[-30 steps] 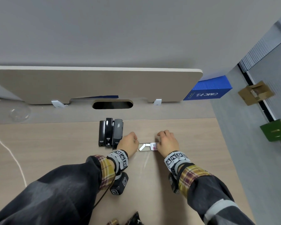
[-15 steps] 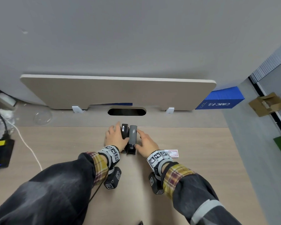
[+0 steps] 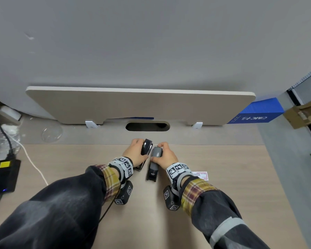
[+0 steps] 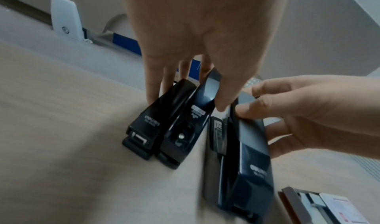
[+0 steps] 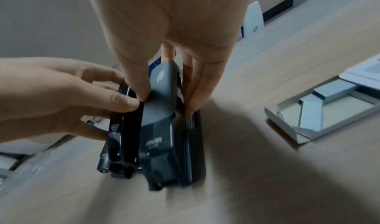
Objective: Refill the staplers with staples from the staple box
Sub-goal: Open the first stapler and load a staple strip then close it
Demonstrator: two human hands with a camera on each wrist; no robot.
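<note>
Three staplers lie on the desk. My left hand (image 3: 137, 152) holds the two black staplers (image 4: 156, 122), thumb on the glossy one (image 3: 146, 148), fingers behind the smaller one. My right hand (image 3: 165, 154) pinches the larger grey-topped stapler (image 3: 154, 165) by its sides near the far end, thumb on the left, fingers on the right. That stapler (image 5: 162, 122) lies just right of the black pair and reaches nearer to me. The open staple box (image 5: 329, 107) with silver staple strips lies on the desk to the right, also visible behind my right wrist (image 3: 202, 175).
A beige divider panel (image 3: 140, 105) stands behind a cable slot (image 3: 147, 126). At the far left a black power brick (image 3: 5, 175) and white cable (image 3: 34, 164) lie on the desk. A blue box (image 3: 257, 114) stands beyond the desk's right edge.
Both hands left the staple box and went up-left to the staplers. My right hand has since drawn the grey-topped stapler away from the black pair, toward me.
</note>
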